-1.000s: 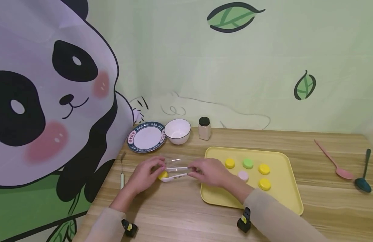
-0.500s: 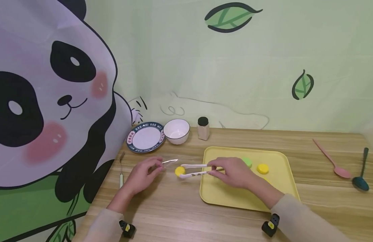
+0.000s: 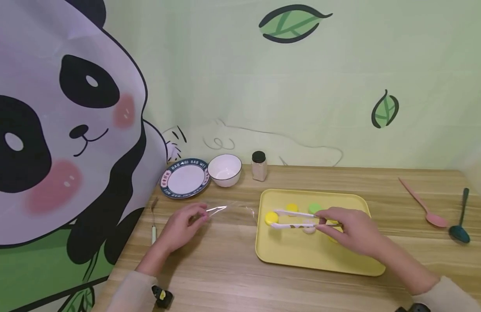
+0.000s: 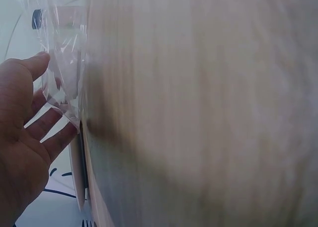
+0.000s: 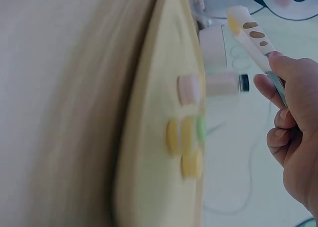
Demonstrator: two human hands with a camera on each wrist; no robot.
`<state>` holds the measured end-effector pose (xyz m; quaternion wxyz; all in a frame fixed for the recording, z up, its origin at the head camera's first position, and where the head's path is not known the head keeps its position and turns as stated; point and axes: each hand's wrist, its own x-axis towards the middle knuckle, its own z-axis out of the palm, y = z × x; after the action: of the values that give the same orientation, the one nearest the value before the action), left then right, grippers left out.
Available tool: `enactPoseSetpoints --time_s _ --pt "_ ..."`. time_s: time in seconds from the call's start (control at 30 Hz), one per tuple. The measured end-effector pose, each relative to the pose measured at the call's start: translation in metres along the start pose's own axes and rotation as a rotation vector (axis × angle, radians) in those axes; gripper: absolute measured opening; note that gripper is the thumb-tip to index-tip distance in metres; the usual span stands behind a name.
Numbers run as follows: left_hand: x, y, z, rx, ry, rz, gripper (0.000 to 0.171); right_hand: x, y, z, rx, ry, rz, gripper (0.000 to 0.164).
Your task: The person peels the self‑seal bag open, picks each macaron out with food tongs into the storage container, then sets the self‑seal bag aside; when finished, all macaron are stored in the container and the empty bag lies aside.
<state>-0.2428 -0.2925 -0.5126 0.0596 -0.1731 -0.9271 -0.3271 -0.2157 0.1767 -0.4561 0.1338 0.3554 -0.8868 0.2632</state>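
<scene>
My right hand (image 3: 353,229) grips white tongs (image 3: 296,225) with brown spots, their tips holding a yellow macaron (image 3: 271,218) over the left part of the yellow tray (image 3: 281,255). Beneath and behind the tongs, a green macaron (image 3: 314,207), a pink one (image 3: 309,229) and another yellow one (image 3: 292,207) lie on the tray; more yellow is partly hidden by the hand. To the left of the tray, my left hand (image 3: 183,227) pinches the edge of a clear plastic bag (image 4: 64,48) between thumb and fingers. The bag's far end is hard to make out.
A blue-rimmed plate (image 3: 185,177), a white bowl (image 3: 224,170) and a black-lidded jar (image 3: 259,166) stand along the back. At left lies a fork (image 3: 154,234). A pink spoon (image 3: 435,219) and a dark ladle (image 3: 460,234) lie at right.
My right hand has drawn the tongs, with the yellow macaron between them, rightward out of the plastic bag to above the tray. The left hand stays in place with the bag.
</scene>
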Motion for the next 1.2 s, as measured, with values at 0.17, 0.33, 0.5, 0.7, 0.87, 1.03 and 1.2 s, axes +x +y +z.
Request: enactPoseSetpoints --time_s 0.17,0.33,0.5,0.7,0.87,1.03,1.2 --pt "0.000 0.000 0.000 0.003 -0.002 0.004 0.005 -0.030 0.006 -0.009 0.030 -0.003 0.016 0.023" --pt "-0.001 0.000 -0.001 0.008 0.003 0.000 0.005 -0.051 0.008 -0.011 0.032 -0.028 0.065 0.023" --pt "0.000 0.001 -0.001 0.015 -0.002 -0.005 0.005 -0.062 0.010 -0.006 0.006 -0.046 0.081 0.021" --pt "0.001 0.004 0.000 0.019 -0.007 -0.023 0.003 -0.069 0.013 0.000 -0.036 -0.049 0.068 0.024" --pt "0.001 0.004 0.001 0.020 -0.011 -0.019 0.004 -0.071 0.013 0.002 -0.042 -0.040 0.051 0.026" --pt "0.001 0.004 0.001 0.018 -0.007 -0.020 0.004 -0.076 0.015 -0.002 0.020 -0.008 0.053 0.030" --pt "0.000 0.005 0.001 0.014 -0.001 -0.023 0.004 -0.085 0.019 -0.017 0.078 0.022 0.161 0.033"
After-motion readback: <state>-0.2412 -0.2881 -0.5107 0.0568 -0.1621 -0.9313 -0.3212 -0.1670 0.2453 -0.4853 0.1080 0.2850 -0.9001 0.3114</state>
